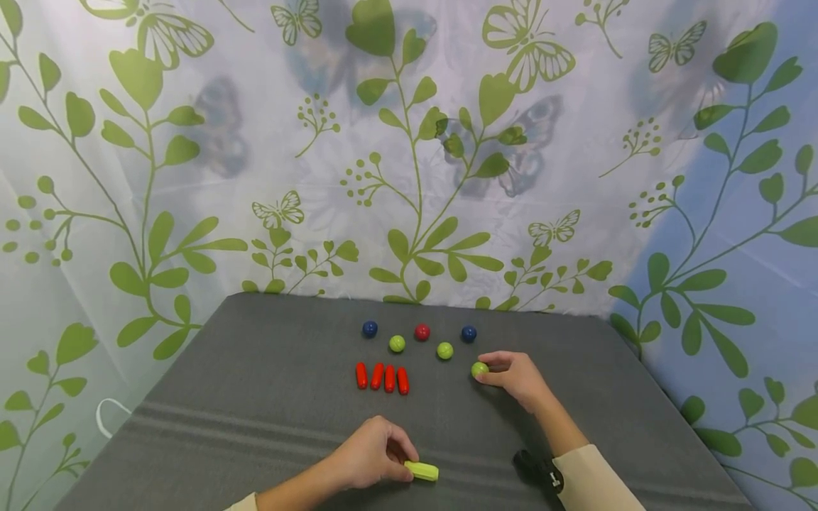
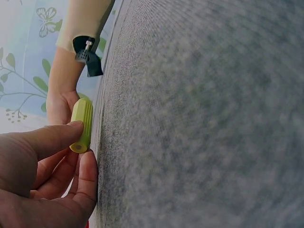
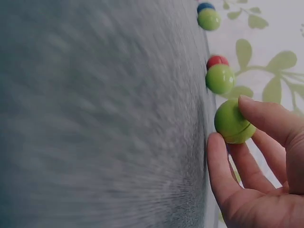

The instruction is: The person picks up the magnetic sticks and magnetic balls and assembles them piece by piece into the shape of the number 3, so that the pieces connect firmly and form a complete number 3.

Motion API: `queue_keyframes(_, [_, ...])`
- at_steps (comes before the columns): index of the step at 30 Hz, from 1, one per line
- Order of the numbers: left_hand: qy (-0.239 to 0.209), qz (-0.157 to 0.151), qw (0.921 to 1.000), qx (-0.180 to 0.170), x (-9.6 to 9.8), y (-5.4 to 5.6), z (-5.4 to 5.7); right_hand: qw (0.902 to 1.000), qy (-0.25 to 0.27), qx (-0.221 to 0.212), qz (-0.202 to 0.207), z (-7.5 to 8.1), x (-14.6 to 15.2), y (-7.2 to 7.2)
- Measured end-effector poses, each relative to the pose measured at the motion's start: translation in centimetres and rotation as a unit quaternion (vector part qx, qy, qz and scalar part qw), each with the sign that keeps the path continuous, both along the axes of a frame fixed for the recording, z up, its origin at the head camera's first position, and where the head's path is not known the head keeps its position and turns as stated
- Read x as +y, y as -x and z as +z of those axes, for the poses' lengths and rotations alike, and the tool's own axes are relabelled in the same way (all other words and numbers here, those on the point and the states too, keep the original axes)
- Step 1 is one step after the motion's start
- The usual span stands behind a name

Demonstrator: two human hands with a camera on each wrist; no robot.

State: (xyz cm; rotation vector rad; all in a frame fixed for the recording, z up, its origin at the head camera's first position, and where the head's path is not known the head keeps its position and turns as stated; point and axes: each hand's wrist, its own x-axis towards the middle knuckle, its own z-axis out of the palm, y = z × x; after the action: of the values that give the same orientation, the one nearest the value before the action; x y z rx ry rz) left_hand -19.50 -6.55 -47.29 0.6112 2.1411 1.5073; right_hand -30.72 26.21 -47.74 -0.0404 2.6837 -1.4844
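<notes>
Near the front of the table, my left hand [image 1: 373,454] pinches a ribbed yellow-green stick [image 1: 422,470] between thumb and fingers. The left wrist view shows this stick [image 2: 81,125] from its hollow-looking end. Farther back on the right, my right hand [image 1: 519,377] holds a lime-green ball [image 1: 479,370], thumb on one side and fingers on the other. In the right wrist view the ball [image 3: 234,122] shows a seam line. Several red sticks [image 1: 390,378] lie side by side left of the right hand, beyond the left hand.
Behind the red sticks sit two blue balls [image 1: 370,328], a red ball [image 1: 422,332] and two more lime-green balls [image 1: 444,350]. A grey cloth covers the table [image 1: 255,397]. A leaf-patterned curtain [image 1: 422,177] hangs along the back. A dark wrist camera [image 1: 540,472] sits under the right sleeve.
</notes>
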Motion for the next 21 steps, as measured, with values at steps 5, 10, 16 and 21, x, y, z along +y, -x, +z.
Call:
queue_keyframes(5, [-0.001,-0.002,1.0000,-0.003,0.0,0.1,0.1,0.9996,0.008,-0.018,0.022,0.5,-0.6,-1.7])
queue_keyframes(10, [0.000,-0.004,1.0000,-0.003,0.0,0.2,0.1,0.9978,0.024,-0.036,0.050,0.7,-1.2,-3.1])
queue_keyframes(16, [-0.004,-0.003,1.0000,0.001,0.0,0.1,0.1,0.9925,0.059,-0.068,0.082,0.7,-1.7,-4.9])
queue_keyframes(21, [-0.008,-0.002,1.0000,-0.005,0.0,0.1,0.2,0.9901,0.070,-0.077,0.094,0.9,-2.1,-6.2])
